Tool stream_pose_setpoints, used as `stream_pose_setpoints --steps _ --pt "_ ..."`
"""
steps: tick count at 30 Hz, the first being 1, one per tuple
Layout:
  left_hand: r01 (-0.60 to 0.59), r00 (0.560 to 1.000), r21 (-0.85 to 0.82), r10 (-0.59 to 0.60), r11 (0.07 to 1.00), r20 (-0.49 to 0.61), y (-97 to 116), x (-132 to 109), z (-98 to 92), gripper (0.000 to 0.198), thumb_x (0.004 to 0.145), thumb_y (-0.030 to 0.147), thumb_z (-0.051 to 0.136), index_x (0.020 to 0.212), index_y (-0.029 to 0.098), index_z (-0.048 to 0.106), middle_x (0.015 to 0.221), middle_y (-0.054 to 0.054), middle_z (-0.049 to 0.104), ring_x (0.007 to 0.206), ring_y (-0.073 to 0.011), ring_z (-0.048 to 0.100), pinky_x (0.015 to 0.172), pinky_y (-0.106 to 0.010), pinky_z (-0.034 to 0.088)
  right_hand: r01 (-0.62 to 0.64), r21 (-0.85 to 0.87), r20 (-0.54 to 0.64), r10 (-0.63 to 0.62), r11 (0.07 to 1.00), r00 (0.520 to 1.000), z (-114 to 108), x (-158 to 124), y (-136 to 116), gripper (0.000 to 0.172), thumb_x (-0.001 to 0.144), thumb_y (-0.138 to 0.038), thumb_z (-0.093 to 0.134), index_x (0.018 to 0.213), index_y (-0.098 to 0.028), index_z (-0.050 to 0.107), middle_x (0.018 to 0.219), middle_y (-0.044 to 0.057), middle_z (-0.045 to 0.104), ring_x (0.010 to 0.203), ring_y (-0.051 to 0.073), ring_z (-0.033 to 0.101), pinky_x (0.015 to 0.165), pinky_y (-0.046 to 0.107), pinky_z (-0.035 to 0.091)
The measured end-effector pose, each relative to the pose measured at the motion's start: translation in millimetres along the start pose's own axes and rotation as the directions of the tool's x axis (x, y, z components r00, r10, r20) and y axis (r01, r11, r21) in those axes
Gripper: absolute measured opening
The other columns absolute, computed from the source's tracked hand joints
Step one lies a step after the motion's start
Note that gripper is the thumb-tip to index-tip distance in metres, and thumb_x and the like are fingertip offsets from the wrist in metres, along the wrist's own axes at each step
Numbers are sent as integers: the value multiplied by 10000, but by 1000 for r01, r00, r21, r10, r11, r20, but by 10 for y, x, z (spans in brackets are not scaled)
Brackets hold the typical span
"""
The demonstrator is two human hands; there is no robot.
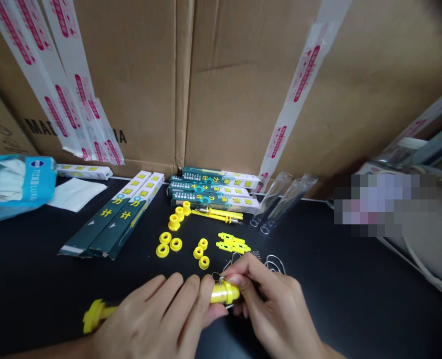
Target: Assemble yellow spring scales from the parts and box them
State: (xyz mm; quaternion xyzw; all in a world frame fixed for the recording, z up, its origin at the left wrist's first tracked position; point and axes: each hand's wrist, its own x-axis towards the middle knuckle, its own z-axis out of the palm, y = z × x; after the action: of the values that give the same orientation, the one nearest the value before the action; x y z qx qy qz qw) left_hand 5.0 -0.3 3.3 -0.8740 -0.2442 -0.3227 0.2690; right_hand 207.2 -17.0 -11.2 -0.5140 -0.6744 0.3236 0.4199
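A spring scale [221, 293] with a clear tube, yellow inner parts and yellow end caps lies across the front. My left hand [157, 314] wraps over the tube and covers its middle; the wider yellow cap [92, 316] sticks out to the left. With thumb and index finger, my right hand [273, 304] pinches at the scale's right end cap, where a thin metal wire piece [221, 279] shows. Its other fingers are partly hidden beneath. Just beyond lie bent metal hooks [275, 263], small springs [256, 255] and flat yellow plates [233, 244].
Yellow rings [163, 250], small yellow caps [198, 253], flanged caps [174, 222] and yellow inner rods [217, 215] sit mid-table. Behind are printed boxes [213, 202] and clear tubes [276, 204]. Two long boxes [112, 214] and a blue tissue pack [37, 182] lie left. Large cartons [131, 75] wall the back.
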Motion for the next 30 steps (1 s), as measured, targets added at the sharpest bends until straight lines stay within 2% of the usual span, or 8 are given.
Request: stream_pose_setpoints --steps 6,9,11,13,16,19,25,30 --pt "-2 1000 -1 2 1000 -2 -36 17 -11 334 1105 198 408 1005 107 714 769 5 815 603 -176 751 568 -342 519 -67 43 97 63 997 993 -64 32 13 261 1031 -359 498 887 -211 658 666 -19 687 502 108 666 513 177 528" --pt "8 999 8 -8 1000 41 -39 2 -9 370 1112 181 356 1036 102 709 754 -6 807 624 -189 761 560 -340 528 -133 100 160 116 986 980 -94 59 33 246 1012 -383 539 929 -203 685 660 -8 694 569 139 688 581 222 548" --pt "3 998 -2 -3 1000 60 -47 1 -4 372 1111 174 351 1033 98 707 751 -14 805 624 -192 764 541 -336 529 -213 225 201 169 951 965 -96 77 48 189 938 -389 665 997 -214 705 746 6 736 651 155 702 628 242 561" --pt "2 998 -10 -1 1000 55 -55 10 1 358 1109 173 359 1030 101 701 744 -11 803 603 -189 760 515 -334 523 -308 366 234 233 878 944 -92 93 53 301 827 -380 794 1080 -237 717 832 8 766 699 160 703 643 246 570" --pt "-7 1000 -6 7 1000 27 -55 32 10 314 1105 173 388 1041 100 686 747 0 804 592 -179 760 519 -329 531 -379 418 287 276 826 917 -93 103 32 300 796 -386 817 1046 -232 757 829 13 781 672 154 693 643 249 571" --pt "-29 999 -17 30 999 19 -43 51 18 301 1100 197 418 1000 80 676 708 -12 790 573 -188 756 503 -331 531 -346 361 275 256 866 927 -91 81 4 172 833 -344 783 952 -219 780 813 27 792 711 182 721 682 275 579" --pt "-51 996 -49 55 997 73 -36 73 22 294 1095 186 408 1005 54 655 623 -21 722 516 -214 725 408 -342 473 -220 308 117 193 926 974 -17 25 5 108 822 -230 788 928 -213 783 826 37 802 773 227 758 693 300 604" --pt "-51 990 -75 60 996 126 -52 63 30 283 1091 196 410 980 98 652 605 6 676 468 -198 674 392 -344 443 -291 364 180 240 885 954 0 63 7 148 802 -232 790 948 -216 775 848 33 800 786 208 748 714 294 579"
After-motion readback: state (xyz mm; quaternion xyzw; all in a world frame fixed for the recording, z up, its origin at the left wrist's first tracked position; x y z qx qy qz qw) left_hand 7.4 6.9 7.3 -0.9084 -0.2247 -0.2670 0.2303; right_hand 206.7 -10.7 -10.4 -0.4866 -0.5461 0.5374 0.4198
